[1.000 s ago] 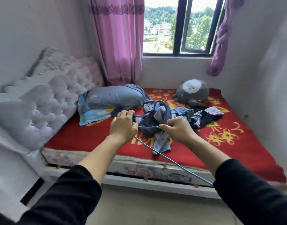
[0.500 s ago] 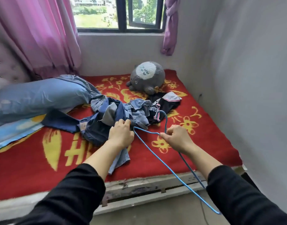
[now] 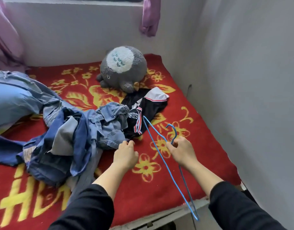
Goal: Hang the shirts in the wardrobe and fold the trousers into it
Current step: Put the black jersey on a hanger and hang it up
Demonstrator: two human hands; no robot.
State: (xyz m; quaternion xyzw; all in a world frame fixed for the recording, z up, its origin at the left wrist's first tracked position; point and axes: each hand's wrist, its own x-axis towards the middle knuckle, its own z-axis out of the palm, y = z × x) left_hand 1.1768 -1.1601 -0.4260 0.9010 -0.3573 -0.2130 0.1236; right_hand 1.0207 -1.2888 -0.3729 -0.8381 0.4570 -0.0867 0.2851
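Left hand [image 3: 125, 155] has shifted to the clothes pile's [image 3: 79, 130] edge, grip unclear; right hand [image 3: 182, 152] pinches hanger [image 3: 176, 180].

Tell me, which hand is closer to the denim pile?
Left. The left hand is at the denim pile's near edge; the right hand is off to its right, holding the hanger.

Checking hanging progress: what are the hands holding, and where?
Right hand pinches the blue hanger at its neck, below the hook; left hand: cannot tell.
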